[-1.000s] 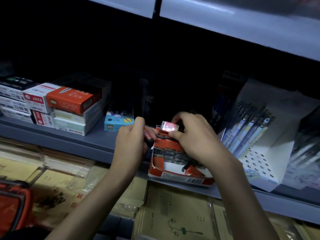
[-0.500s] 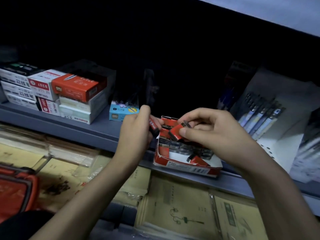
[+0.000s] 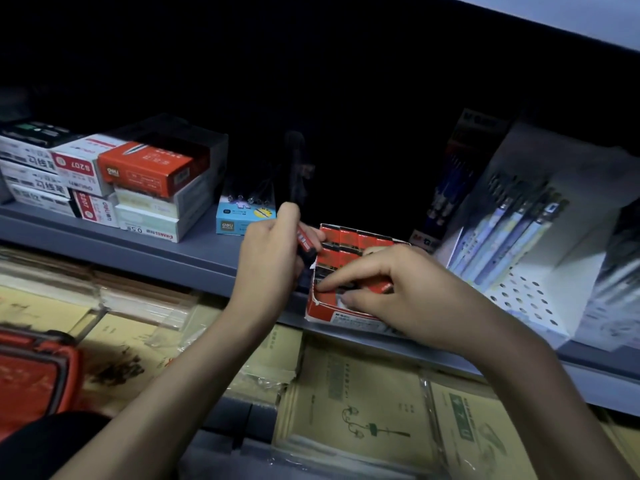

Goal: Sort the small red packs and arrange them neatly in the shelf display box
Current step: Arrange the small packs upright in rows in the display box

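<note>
Dim grey shelf [image 3: 194,252] carries display box [image 3: 322,310]. I log left hand [image 3: 268,259] gripping red pack [image 3: 306,242] just left of box; right hand [image 3: 410,294] pinches second pack [image 3: 380,285] inside box.

At mid-frame we see the left hand [image 3: 268,261] gripping a small red pack [image 3: 306,242]. The right hand [image 3: 398,292] reaches into the display box [image 3: 323,311], touching its packs [image 3: 346,237].

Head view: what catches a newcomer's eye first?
The two hands at the red display box on the shelf edge: the left hand grips red packs, and the right hand reaches into the box. Left of them, an orange box tops a stack.
</note>
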### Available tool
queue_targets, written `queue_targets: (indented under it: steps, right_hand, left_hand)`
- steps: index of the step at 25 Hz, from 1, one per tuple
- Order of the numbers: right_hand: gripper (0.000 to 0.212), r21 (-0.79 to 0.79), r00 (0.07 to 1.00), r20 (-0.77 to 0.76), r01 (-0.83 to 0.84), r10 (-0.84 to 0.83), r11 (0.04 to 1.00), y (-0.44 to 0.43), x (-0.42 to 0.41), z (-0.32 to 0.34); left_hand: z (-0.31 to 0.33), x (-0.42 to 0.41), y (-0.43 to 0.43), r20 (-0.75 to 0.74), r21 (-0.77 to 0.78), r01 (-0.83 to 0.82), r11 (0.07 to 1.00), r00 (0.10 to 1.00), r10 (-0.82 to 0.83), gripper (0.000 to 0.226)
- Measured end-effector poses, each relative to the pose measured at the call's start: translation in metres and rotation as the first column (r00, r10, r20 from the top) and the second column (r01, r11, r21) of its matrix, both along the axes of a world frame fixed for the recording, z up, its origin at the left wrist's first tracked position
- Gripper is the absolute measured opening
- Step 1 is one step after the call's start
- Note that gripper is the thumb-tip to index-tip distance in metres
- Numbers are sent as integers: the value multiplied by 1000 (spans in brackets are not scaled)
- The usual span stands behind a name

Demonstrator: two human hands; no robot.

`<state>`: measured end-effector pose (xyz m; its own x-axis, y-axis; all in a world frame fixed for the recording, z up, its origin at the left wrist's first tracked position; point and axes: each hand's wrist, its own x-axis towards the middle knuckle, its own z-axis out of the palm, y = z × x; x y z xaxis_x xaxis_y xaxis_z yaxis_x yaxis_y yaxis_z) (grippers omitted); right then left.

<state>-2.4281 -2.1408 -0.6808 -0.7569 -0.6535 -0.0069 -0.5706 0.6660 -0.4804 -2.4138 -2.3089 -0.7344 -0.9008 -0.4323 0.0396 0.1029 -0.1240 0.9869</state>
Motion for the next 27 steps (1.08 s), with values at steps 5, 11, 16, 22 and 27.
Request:
queue_targets:
  steps: [5, 11, 16, 22, 27]
  right_hand:
    - [42, 132, 990, -127, -37, 54, 991, -10, -9, 7]
    - [16, 69, 973, -228, -31, 46, 997, -3, -5, 9]
    - [20, 79, 986, -161, 66, -53, 995, -3, 2, 9]
    - [40, 117, 965, 95, 233, -244, 966, -15, 8, 12]
    - [47, 135, 925, 185, 312, -333, 941, -21, 10, 10]
  left_hand:
    - [0, 3, 1, -5, -27, 6, 1000, 1000, -6, 50]
    - [3, 5, 2, -12, -20, -16, 1000, 1000, 16, 49]
    - [1, 4, 3, -5, -62, -42, 997, 999, 42, 52]
    - [-1, 1, 5, -18, -43, -47, 998, 999, 46, 53]
    - [-1, 0, 4, -12, -36, -51, 998, 999, 50, 55]
